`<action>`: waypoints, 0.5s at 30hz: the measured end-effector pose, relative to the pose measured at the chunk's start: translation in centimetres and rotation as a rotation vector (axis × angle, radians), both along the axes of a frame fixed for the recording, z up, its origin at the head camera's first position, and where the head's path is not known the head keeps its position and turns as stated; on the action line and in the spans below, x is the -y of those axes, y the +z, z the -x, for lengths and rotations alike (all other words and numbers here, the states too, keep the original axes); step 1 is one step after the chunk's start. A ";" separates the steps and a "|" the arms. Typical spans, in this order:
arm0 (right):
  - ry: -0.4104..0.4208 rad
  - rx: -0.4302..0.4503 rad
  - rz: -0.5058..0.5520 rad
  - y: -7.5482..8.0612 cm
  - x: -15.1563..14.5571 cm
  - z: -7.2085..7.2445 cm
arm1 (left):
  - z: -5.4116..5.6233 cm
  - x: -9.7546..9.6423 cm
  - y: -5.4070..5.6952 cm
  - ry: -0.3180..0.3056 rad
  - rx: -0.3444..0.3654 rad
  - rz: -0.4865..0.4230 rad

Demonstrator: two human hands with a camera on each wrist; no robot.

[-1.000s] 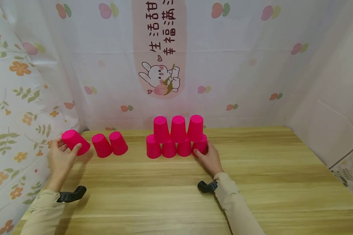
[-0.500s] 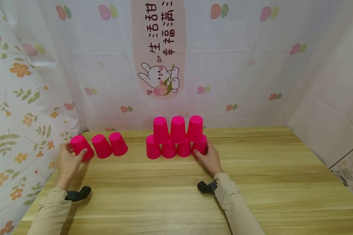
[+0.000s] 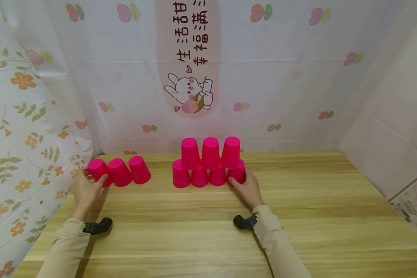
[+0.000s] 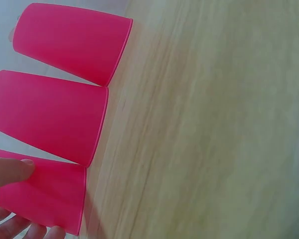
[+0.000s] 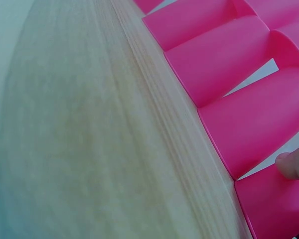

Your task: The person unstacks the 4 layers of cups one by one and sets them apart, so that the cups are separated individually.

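Observation:
At the left, my left hand (image 3: 87, 191) grips an upside-down pink cup (image 3: 97, 168), thumb on its near side and fingers round its far left. That cup stands at the end of a short row, close against a middle cup (image 3: 120, 172); a third cup (image 4: 72, 42) follows it. In the left wrist view their rims meet on the table. My right hand (image 3: 249, 188) holds the rightmost cup (image 3: 239, 170) of a bottom row of several upside-down pink cups. Three more cups (image 3: 210, 153) stand on top of that row, bridging the cups below.
The wood-grain table (image 3: 173, 231) extends in front of the cups. A gap of bare tabletop separates the short row from the two-level stack. A printed cloth (image 3: 281, 77) hangs right behind the table, and a flowered curtain (image 3: 21, 154) borders the left side.
My left hand has carried its tilted cup to the right and set it down upright on its rim beside the other two. The right hand and the stack stay put.

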State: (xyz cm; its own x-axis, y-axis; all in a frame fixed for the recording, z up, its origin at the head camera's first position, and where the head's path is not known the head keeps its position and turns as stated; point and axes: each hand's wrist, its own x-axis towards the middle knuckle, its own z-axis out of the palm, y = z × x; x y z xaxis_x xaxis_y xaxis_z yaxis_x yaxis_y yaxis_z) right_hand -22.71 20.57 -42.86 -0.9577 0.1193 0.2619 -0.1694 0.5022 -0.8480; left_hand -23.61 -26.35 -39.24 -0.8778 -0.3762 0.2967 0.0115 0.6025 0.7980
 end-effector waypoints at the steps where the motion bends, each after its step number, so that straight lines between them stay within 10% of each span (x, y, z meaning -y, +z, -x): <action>1: 0.000 -0.002 0.003 0.0 0.0 0.0 | 0.0 -0.1 0.0 -0.003 -0.006 -0.003; 15: 0.001 -0.012 0.001 0.0 -0.1 -0.1 | 0.2 -0.3 -0.3 -0.105 0.054 -0.007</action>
